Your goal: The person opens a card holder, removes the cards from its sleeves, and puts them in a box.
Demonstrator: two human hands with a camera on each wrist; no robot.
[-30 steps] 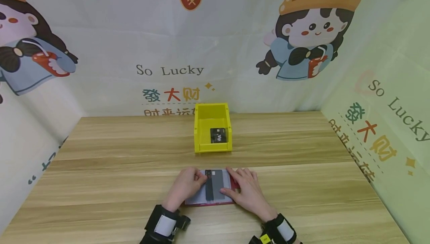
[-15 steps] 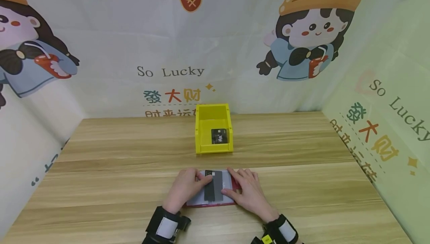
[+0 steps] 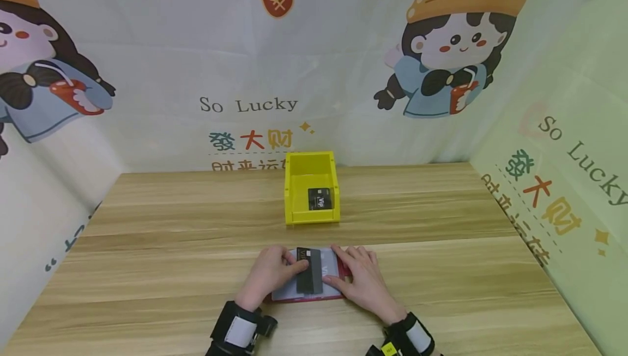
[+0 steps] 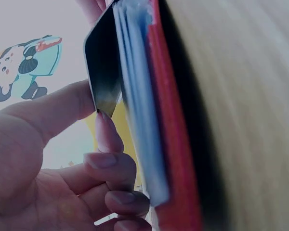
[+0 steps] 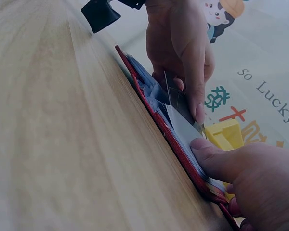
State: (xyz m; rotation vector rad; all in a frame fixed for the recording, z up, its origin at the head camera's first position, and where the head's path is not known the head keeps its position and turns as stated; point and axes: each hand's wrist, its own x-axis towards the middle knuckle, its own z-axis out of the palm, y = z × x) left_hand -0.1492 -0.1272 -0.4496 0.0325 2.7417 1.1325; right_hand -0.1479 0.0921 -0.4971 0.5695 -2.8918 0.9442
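Note:
A card holder with a red cover (image 4: 180, 163) and clear plastic pages (image 3: 285, 291) lies open on the table in front of me. My left hand (image 3: 269, 273) pinches the left edge of a black VIP card (image 3: 303, 282) between thumb and forefinger. The card's right part looks greyer, under the plastic of the page. In the left wrist view the card tilts up from the stacked pages. My right hand (image 3: 365, 279) holds the holder's right side, its thumb (image 5: 209, 153) pressing on the page and its other fingers at the red cover's edge.
A yellow bin (image 3: 310, 215) stands beyond the holder at the table's middle, with a black VIP card (image 3: 320, 199) lying inside. The wooden table (image 3: 171, 236) is bounded by a printed cloth backdrop (image 3: 343, 72) at the back and sides.
My left thumb has moved onto the black card, and the card has slid slightly left. White lettering now shows on the page to its right. The right hand stays in place.

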